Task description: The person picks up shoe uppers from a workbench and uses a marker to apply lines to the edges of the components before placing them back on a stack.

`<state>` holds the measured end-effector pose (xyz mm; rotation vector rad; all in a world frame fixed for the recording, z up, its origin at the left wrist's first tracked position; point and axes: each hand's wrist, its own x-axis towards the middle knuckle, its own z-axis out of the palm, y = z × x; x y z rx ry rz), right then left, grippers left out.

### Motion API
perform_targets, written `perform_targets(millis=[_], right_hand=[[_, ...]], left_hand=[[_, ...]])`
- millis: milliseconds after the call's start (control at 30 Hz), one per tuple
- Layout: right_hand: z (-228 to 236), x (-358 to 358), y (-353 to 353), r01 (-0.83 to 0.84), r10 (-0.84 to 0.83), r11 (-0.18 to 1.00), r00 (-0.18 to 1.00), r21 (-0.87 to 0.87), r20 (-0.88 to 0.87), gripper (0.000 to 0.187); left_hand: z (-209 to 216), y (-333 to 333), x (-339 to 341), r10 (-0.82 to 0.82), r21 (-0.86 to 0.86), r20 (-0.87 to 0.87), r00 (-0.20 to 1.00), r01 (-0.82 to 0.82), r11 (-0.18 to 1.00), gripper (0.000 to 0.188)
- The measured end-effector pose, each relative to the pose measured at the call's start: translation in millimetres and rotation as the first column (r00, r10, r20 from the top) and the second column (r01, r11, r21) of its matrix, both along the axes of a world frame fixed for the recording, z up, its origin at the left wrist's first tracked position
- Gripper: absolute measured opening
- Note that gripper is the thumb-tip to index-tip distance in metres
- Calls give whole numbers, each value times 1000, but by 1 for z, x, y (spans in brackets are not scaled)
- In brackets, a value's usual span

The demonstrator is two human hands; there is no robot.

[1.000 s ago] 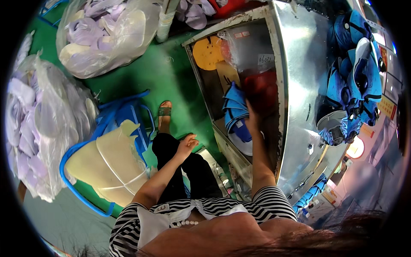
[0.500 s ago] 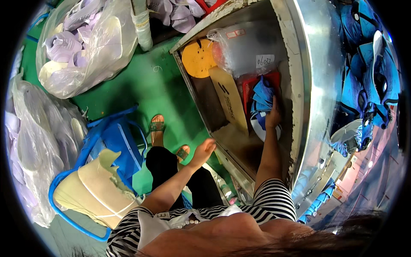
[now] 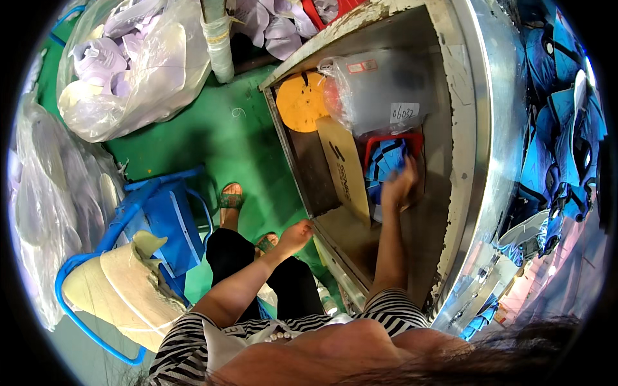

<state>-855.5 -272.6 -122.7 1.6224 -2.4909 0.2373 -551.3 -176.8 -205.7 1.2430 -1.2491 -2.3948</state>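
**Right hand at blue stack, by the red basket**

Blue stack (image 3: 386, 159) sits at the red basket (image 3: 412, 137), toward the cabinet's (image 3: 458, 128) right edge; inside or over the rim, can't tell. Right hand (image 3: 400, 184) is against the stack's near right side, fingers blurred; can't tell if they grip. Left hand (image 3: 298, 237) is by the cabinet's left edge, fingers loosely bent, nothing seen in them, how far closed unclear.

To do it well, I'd say: handle the stack as one bundle, keep layers nested and square, watch for snags on the red rim, left hand clear of the cabinet edge.

Counts: 1 stack (layers overlap, no reliable count), 1 basket. Also in the cabinet: 1 yellow disc (image 3: 300, 103) at the far left corner, 1 cardboard panel (image 3: 341, 170) along the left edge, 1 plastic-wrapped bundle (image 3: 389, 83) at the far edge. Floor: 2 bags (image 3: 180, 61) of lilac pieces.
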Motion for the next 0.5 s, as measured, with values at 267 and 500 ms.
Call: perform_targets(millis=[267, 500], right_hand=[[-38, 58, -155, -152, 159, 987, 977, 62, -141, 81], [-11, 10, -129, -222, 249, 962, 951, -157, 184, 64]], left_hand=[[-3, -4, 2, -30, -22, 35, 999, 31, 999, 31], [1, -11, 2, 14, 3, 15, 1000, -14, 1000, 31]])
